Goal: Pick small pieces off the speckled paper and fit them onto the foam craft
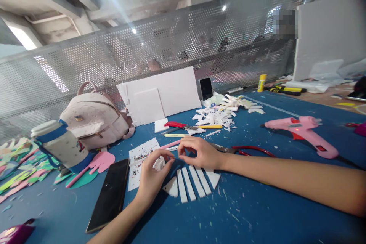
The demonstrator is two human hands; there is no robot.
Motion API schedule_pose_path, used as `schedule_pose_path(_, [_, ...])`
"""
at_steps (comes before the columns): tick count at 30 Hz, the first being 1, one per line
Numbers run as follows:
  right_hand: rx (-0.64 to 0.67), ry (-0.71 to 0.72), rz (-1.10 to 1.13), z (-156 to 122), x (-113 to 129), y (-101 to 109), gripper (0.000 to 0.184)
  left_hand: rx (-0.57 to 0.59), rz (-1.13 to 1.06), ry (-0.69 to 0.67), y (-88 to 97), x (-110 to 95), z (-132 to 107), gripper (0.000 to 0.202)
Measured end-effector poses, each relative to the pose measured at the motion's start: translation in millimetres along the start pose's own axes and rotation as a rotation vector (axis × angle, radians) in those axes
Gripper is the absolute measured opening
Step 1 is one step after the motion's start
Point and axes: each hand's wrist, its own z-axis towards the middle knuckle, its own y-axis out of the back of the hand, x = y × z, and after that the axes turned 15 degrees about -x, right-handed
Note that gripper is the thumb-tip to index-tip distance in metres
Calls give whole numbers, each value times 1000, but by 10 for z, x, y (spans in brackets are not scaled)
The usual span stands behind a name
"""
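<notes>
My left hand (153, 175) rests on the blue table (257, 206) with its fingers curled round a small crumpled white piece (159, 164). My right hand (200, 153) reaches in from the right, its fingertips pinched together close to the left hand's fingers; what they pinch is too small to name. Just in front of both hands lie several white foam strips (192, 182) fanned out side by side. Red-handled scissors (246, 150) lie behind my right wrist.
A black phone (110, 195) lies left of my left forearm. A pink glue gun (303, 132) sits at right. White foam boards (162, 93), a pale backpack (94, 116), a bottle (58, 144), foam scraps (220, 112) and coloured cut-outs (20, 164) fill the back and left.
</notes>
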Motion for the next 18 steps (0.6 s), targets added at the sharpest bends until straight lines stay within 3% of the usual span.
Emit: schedule_pose_path(18, [17,61,7,-13,-4,-14,8,32,24,-16,-8,7,-14,4])
